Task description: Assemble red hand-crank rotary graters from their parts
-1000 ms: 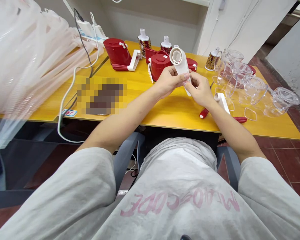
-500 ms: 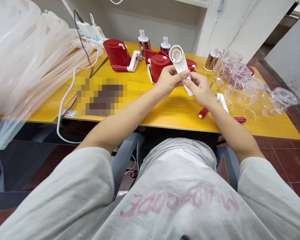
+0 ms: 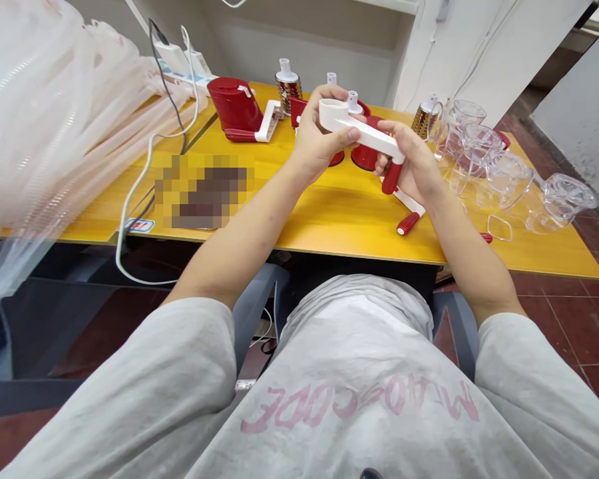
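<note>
Above the table I hold a white crank handle point(image 3: 372, 138) with a round socket at one end and a red grip point(image 3: 392, 176) at the other. My left hand point(image 3: 309, 140) is closed around the socket end, thumb along the arm. At the grip end, my right hand point(image 3: 422, 166) curls its fingers loosely about the crank; the palm side is partly hidden. Below my right hand lies another white crank point(image 3: 409, 201) with a red grip point(image 3: 408, 223). Red grater bodies point(image 3: 367, 156) stand behind my hands, partly covered by them.
Metal grater drums point(image 3: 288, 85) with white stems stand at the back. A red body point(image 3: 233, 105) and crank point(image 3: 267, 123) are at left. Several clear plastic hoppers point(image 3: 509, 174) fill the right side. Cables point(image 3: 126, 199), a blurred-out dark item point(image 3: 209, 196) and plastic bags point(image 3: 70, 120) lie leftward.
The crank handle has turned from upright, socket facing me, to nearly level with its red grip showing on the right. My right hand has shifted right, toward the grip end.
</note>
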A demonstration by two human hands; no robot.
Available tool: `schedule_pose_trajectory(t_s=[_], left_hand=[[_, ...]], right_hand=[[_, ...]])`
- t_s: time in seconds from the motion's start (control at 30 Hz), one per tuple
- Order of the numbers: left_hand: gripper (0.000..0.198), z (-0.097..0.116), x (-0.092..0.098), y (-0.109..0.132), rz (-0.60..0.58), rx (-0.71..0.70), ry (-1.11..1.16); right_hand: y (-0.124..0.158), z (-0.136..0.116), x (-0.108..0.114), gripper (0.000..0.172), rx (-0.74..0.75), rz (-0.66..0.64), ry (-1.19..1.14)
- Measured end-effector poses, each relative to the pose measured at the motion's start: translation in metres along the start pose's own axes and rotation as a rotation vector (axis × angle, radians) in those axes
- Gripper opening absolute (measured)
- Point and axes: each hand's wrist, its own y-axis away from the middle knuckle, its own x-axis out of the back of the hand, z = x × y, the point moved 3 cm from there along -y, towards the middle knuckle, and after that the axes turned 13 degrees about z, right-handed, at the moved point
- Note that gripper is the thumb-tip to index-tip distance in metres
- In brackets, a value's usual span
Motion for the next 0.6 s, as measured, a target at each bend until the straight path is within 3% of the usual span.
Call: schedule_pose_trajectory(t_s=[0.13, 0.23, 0.43, 0.6], left_hand=[[0.097, 0.015, 0.010, -0.004, 0.021, -0.252, -0.258], [0.082, 0.025, 0.010, -0.004, -0.058, -0.401, -0.447], [0.032, 0.012, 0.001, -0.002, -0.111, -0.391, -0.554], [0.019, -0.002, 0.000, 0.003, -0.119, -0.394, -0.642]], right_hand=[[-0.016, 0.008, 0.018, 0.097, 0.231, 0.067, 0.270], [-0.023, 0.014, 0.027, 0.095, 0.327, 0.089, 0.389], [-0.020, 0.022, 0.027, 0.098, 0.347, 0.023, 0.500], [-0.020, 0.024, 0.030, 0.075, 0.547, 0.092, 0.690]])
